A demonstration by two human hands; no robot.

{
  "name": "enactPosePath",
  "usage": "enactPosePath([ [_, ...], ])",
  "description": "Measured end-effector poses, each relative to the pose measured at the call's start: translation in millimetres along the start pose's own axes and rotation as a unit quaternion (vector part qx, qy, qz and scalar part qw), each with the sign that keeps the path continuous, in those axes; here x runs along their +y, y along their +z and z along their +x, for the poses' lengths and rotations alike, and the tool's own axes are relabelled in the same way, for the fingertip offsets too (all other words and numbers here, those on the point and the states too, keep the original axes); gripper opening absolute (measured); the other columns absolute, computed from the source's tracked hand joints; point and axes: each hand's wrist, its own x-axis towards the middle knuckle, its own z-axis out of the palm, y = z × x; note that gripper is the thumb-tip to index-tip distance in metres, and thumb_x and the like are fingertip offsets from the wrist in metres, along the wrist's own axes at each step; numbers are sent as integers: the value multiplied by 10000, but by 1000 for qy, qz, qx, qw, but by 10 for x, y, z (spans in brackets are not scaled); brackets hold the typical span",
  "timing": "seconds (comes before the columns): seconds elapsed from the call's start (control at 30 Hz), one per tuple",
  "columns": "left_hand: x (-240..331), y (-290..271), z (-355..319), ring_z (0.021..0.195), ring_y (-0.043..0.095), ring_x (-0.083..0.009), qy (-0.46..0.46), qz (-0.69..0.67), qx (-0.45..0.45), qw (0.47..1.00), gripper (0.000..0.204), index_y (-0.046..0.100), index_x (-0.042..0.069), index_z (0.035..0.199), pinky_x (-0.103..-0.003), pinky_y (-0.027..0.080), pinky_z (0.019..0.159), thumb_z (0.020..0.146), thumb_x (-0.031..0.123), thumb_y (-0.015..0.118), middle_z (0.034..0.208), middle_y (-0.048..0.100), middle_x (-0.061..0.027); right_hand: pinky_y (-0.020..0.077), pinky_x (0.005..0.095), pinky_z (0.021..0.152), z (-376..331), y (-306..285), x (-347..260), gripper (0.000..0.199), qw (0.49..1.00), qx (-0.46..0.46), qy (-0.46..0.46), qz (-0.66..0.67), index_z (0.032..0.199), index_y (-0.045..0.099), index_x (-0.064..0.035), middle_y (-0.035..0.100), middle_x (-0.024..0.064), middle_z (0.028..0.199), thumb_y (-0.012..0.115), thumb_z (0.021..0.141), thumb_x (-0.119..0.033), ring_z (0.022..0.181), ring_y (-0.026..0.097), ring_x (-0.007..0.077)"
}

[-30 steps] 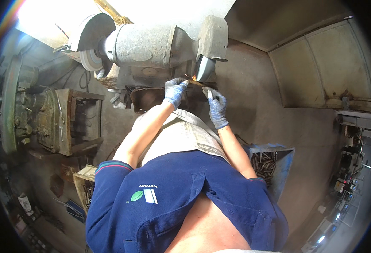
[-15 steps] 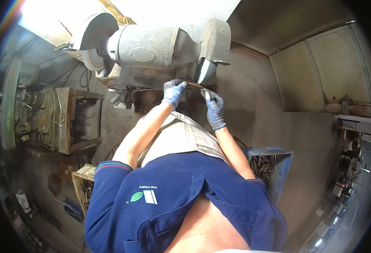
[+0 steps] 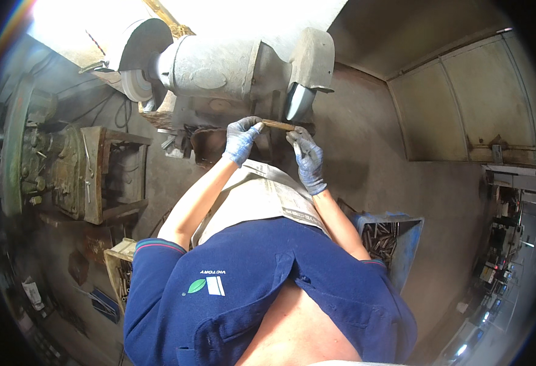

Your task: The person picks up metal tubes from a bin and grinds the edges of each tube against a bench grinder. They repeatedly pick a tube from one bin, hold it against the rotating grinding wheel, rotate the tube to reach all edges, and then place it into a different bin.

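Note:
Both my hands wear blue-grey work gloves and hold a slim brownish metal rod [image 3: 277, 125] between them. My left hand [image 3: 241, 139] pinches its left end. The fingers of my right hand [image 3: 307, 157] close on its right end. The rod lies nearly level, just in front of the bench grinder [image 3: 210, 70] and a little apart from its right grinding wheel [image 3: 299, 102]. That wheel shows below its grey guard. The rod's exact shape is too small to make out.
The grinder's left wheel [image 3: 135, 85] sits in an open guard. A blue bin [image 3: 411, 244] of several metal rods stands at my right, a pale crate [image 3: 117, 253] of similar pieces at my left. Further left is a greenish machine [image 3: 51, 165]. A cloth apron [image 3: 255, 198] covers my lap.
The rod has come away from the right wheel and moved slightly left. My left hand has shifted left with it, while my right fingers have curled more around its end.

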Motion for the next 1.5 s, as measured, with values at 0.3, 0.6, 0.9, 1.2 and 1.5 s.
enactPosePath([
  [0.3,555,122,-456,783,586,-61,97,46,-53,993,178,660,-10,980,-199,481,703,804,-25,636,891,674,-52,406,377,946,-124,-122,-781,363,974,-1,-172,-149,1065,636,1,587,168,1116,647,817,-263,1088,542,293],
  [0.6,612,121,-561,888,598,-113,193,54,-94,975,203,654,-27,966,-237,485,784,772,-84,635,989,662,-113,417,391,933,-171,-111,-1084,423,965,-18,-211,-153,1048,643,6,554,170,1134,703,760,-298,1095,527,293],
  [0.9,605,119,-519,874,589,-105,194,136,-143,961,236,644,-32,1015,-217,475,786,783,-73,636,998,654,-110,445,372,907,-278,-56,-1224,439,968,31,-183,-168,1068,627,-12,538,178,1114,739,721,-256,1053,549,307],
  [1.2,1,-252,-211,706,512,-40,-49,163,-316,933,143,638,-43,922,-210,441,649,840,74,639,774,637,-1,450,361,888,-685,-52,-1212,414,935,129,-23,-330,1016,623,-13,524,171,1129,753,671,-200,1044,543,299],
  [1.5,-107,-554,-803,754,636,-255,-107,402,-371,830,219,646,-12,898,-351,481,701,803,184,631,807,654,-188,417,410,898,-1845,-1398,-1666,415,737,283,97,-606,978,618,-6,551,171,1077,734,702,-293,1002,528,332],
])
